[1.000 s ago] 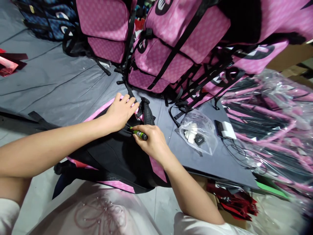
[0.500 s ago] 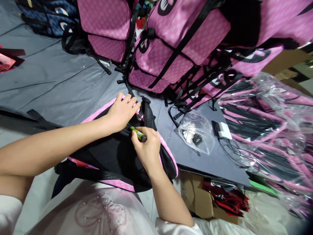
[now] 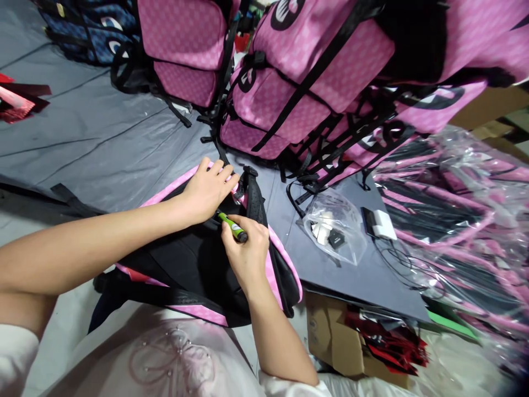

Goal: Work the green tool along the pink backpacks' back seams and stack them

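Observation:
A black backpack (image 3: 185,264) with pink edging lies back side up in front of me, over the table's near edge. My left hand (image 3: 210,190) rests on its upper part, palm down and fingers stretched out, near a black padded strap (image 3: 256,201). In my right hand (image 3: 248,245) is a green marker pen (image 3: 232,226) with a black end, pinched between thumb and fingers. The pen slants toward the black fabric just below my left hand. Its tip is dark and hard to make out there.
Pink checked backpacks (image 3: 289,99) stand across the back, with a blue one (image 3: 93,30) at far left. To the right lie a clear bag of small parts (image 3: 334,229), a white adapter (image 3: 383,225) with cables, and plastic-wrapped backpacks (image 3: 446,220). A cardboard box (image 3: 330,331) sits below.
The view has shifted slightly, so the background things sit a little further right. Both hands keep nearly the same place on the backpack, the right still holding the marker pen.

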Action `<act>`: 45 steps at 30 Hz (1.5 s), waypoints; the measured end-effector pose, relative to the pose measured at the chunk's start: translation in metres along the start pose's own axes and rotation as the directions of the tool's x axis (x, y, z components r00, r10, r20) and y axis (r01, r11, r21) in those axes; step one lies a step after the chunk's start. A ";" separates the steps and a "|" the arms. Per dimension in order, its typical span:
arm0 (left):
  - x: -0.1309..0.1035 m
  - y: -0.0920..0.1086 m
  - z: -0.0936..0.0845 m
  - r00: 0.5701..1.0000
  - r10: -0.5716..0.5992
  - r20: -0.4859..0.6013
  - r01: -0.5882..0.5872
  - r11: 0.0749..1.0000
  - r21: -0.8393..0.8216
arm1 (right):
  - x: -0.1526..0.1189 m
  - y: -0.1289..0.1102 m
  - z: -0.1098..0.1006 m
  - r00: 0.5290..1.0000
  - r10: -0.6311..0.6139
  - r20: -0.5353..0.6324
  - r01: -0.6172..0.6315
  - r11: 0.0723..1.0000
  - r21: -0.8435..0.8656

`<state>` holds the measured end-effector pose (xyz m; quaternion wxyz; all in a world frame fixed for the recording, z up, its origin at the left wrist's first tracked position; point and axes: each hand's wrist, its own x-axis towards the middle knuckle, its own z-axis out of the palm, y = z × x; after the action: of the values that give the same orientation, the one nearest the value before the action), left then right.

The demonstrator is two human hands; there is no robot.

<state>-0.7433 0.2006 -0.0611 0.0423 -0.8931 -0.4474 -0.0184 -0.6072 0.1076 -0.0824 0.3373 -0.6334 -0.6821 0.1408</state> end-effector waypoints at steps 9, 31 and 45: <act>0.005 -0.012 -0.029 0.953 0.013 0.301 -0.007 1.000 -0.019 | -0.003 -0.001 -0.007 1.000 0.015 -0.024 -0.013 0.998 0.068; -0.014 -0.029 -0.029 0.947 0.023 0.321 -0.055 0.994 0.091 | -0.009 0.004 -0.004 0.998 -0.051 -0.030 0.054 0.991 0.123; -0.028 -0.041 -0.041 0.890 -0.240 0.387 0.287 0.955 -0.068 | -0.017 0.003 -0.014 0.993 -0.110 -0.037 0.115 0.976 0.183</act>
<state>-0.7928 0.1983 -0.0195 -0.1020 -0.8119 -0.5624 0.1192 -0.5963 0.0888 -0.0787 0.4112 -0.5616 -0.6961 0.1758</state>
